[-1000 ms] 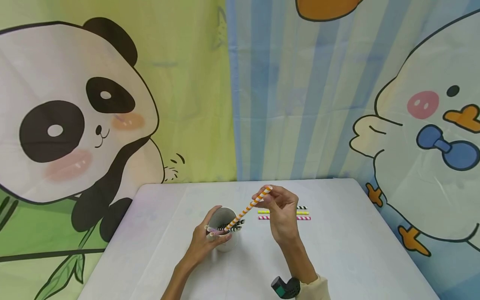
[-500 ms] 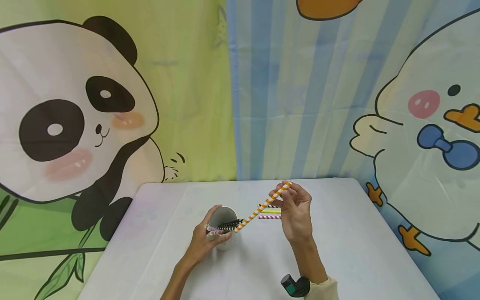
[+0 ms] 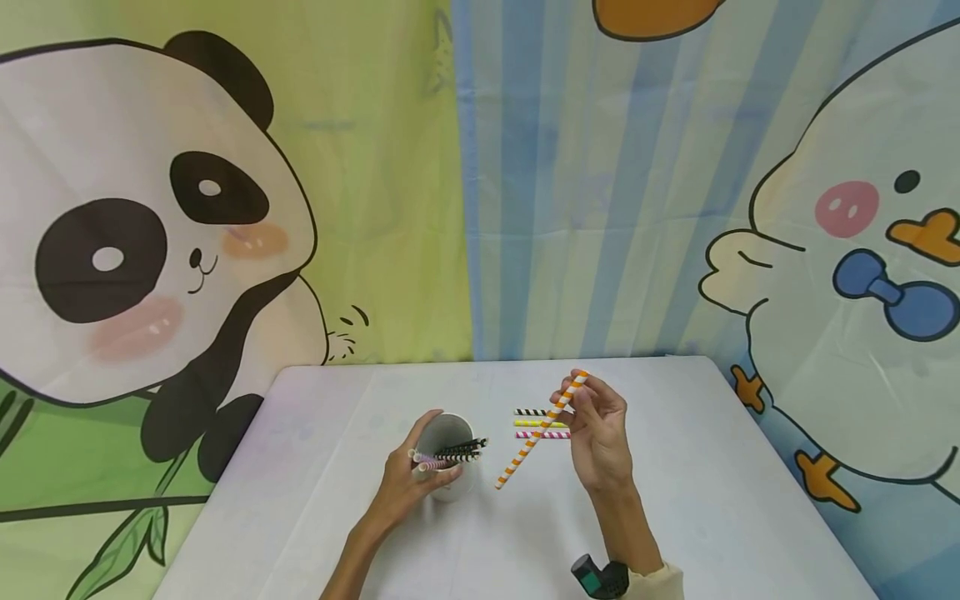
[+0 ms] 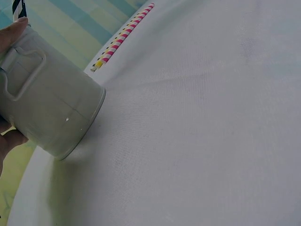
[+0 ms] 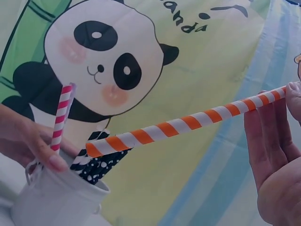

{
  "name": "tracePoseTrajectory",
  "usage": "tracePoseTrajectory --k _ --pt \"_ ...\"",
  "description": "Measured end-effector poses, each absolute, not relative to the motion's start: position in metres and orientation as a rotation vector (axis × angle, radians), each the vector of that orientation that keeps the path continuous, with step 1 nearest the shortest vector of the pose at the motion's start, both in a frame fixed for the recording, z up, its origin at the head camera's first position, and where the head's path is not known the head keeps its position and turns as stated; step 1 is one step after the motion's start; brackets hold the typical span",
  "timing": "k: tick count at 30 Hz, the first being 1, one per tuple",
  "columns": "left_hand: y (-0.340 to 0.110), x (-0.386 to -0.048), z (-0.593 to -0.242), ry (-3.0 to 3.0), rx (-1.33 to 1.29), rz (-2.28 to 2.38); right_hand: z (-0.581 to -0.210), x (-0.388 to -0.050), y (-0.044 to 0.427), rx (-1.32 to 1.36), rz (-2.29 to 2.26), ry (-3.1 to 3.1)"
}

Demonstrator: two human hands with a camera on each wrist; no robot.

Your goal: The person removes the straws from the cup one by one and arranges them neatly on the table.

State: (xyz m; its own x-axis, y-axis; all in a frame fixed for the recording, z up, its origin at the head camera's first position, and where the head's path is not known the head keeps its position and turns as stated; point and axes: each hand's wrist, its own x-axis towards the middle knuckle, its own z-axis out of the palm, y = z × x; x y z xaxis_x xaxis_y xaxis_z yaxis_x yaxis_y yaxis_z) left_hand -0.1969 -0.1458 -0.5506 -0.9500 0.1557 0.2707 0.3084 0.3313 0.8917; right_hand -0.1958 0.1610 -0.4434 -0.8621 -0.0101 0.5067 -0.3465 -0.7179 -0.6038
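Observation:
My right hand (image 3: 600, 437) pinches an orange-and-white striped paper straw (image 3: 534, 442) near its upper end. The straw slants down to the left, its lower tip apart from the white pail (image 4: 51, 99). My left hand (image 3: 401, 479) grips that pail by the rim, fingers on the far side and thumb at the front. Inside stand several straws: black-and-white ones (image 5: 101, 165) and a pink striped one (image 5: 61, 120). Behind the held straw, three straws lie side by side on the table: black-and-white (image 3: 528, 412), yellow (image 3: 529, 423) and pink striped (image 3: 528, 435). My right hand hides their right ends.
The white table (image 3: 697, 500) runs back to a cloth backdrop with a panda (image 3: 180, 208) and a white bird (image 3: 840, 350). A black wrist camera (image 3: 600, 577) sits on the right forearm.
My right hand has moved right, drawing the orange straw away from the pail's mouth. The straw has swung steeper, its lower tip now over the table. My left hand and the pail stay put.

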Motion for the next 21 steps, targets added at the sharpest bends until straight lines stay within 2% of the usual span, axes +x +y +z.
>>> tracePoseTrajectory --k 21 --pt "-0.146 -0.197 -0.551 -2.457 -0.435 -1.688 -0.469 -0.206 0.164 0.605 2.582 -1.283"
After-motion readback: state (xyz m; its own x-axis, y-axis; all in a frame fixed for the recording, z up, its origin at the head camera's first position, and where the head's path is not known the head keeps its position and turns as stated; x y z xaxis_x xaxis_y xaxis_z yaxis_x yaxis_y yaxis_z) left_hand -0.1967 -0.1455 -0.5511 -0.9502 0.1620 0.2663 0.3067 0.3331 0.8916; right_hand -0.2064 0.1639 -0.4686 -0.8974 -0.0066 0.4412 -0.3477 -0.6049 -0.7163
